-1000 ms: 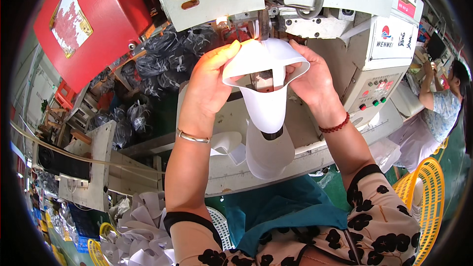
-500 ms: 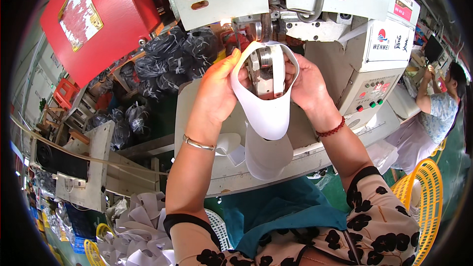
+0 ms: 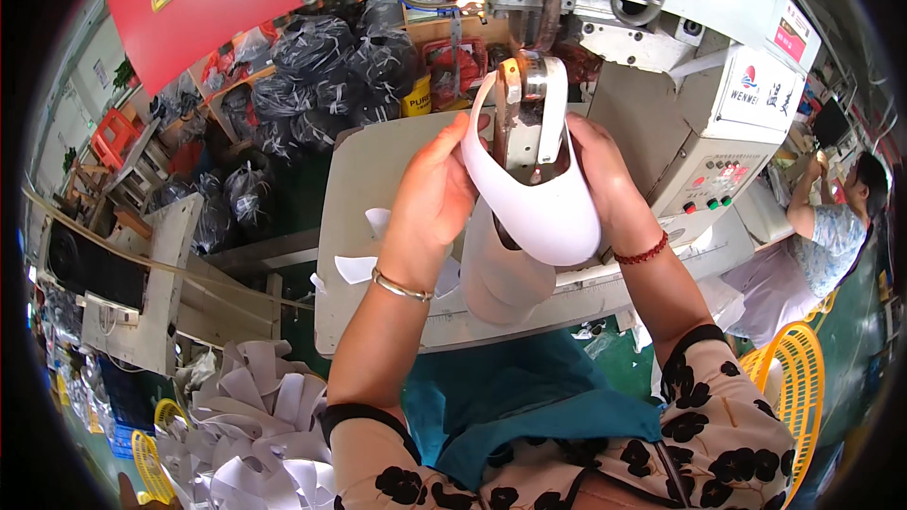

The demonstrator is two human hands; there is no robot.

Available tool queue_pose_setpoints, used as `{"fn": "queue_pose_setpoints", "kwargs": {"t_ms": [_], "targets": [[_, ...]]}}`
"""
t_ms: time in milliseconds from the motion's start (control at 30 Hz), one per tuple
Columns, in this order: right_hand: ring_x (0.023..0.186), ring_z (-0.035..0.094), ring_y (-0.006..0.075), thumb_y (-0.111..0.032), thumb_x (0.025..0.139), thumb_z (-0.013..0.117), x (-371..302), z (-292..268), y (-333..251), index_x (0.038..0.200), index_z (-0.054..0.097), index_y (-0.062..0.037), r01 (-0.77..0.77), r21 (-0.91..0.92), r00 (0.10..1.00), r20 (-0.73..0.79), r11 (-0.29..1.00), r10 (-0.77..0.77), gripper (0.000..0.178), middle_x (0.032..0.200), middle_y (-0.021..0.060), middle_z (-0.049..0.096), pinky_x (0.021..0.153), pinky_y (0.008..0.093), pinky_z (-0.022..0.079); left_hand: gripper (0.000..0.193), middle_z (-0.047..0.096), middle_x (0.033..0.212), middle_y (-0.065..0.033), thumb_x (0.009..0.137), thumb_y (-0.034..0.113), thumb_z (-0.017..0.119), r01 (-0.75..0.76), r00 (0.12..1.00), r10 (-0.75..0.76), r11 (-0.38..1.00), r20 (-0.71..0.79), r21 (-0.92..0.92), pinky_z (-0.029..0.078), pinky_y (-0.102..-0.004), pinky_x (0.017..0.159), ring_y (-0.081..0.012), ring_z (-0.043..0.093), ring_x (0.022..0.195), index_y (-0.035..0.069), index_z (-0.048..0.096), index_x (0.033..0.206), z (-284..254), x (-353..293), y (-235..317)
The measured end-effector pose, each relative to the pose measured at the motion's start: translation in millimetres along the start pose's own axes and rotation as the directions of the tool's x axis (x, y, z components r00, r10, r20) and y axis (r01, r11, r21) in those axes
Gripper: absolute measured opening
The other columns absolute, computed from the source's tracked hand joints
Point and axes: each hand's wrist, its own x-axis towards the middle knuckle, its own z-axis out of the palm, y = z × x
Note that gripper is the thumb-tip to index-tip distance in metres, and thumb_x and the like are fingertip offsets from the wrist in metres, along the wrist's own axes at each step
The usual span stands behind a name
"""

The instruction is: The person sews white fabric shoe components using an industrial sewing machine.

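Observation:
A white shoe upper (image 3: 548, 219) hangs toe-down around the metal post (image 3: 522, 127) of the machine, its opening looped about the post and rollers. My left hand (image 3: 440, 187) grips its left edge near the top, thumb in front and some fingers hidden behind it. On the other side my right hand (image 3: 609, 178) is closed on the right edge, its fingertips mostly hidden. Just below and behind, more white shoe uppers (image 3: 496, 281) lie at the table's front edge, partly covered by the held one.
The machine's grey control box (image 3: 713, 175) with buttons stands right of the post. White scraps (image 3: 354, 269) lie on the worktable (image 3: 364, 212). Left below is a heap of white pieces (image 3: 250, 416); yellow baskets (image 3: 789, 397) stand at right. A co-worker (image 3: 827, 236) sits further right.
The shoe upper has swung, its toe now further right and tilted. My hands moved slightly right and lower with it. A bright flame-like glow now shows above the post, and the view has shifted.

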Motion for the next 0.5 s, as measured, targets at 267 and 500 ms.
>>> {"fn": "queue_pose_setpoints", "kwargs": {"t_ms": [267,500], "targets": [[0.088,0.057,0.0116,-0.018,0.093,0.046,-4,-13,3,0.114,0.054,0.0031,0.166,-0.478,0.986,0.093,0.863,-0.138,0.031,0.100,0.0068,0.062,0.080,0.0249,0.045,0.020,0.062,0.100,-0.0006,0.091,0.023,0.054,-0.067,0.998,0.067,0.997,-0.008,-0.043,0.043,-0.0309,0.086,-0.0119,0.057,0.094,0.008,0.058,0.103,-7,-32,-26],[0.084,0.061,0.0154,-0.006,0.086,0.046,5,-8,16,0.108,0.057,0.0060,0.045,-0.493,0.999,0.010,0.869,-0.046,0.027,0.097,0.0120,0.063,0.077,0.0269,0.048,0.016,0.063,0.086,0.0022,0.089,0.023,0.058,-0.171,0.985,0.170,0.984,0.027,0.057,0.040,-0.0238,0.075,-0.0065,0.054,0.079,0.008,0.061,0.093,-10,-43,-38]]}}
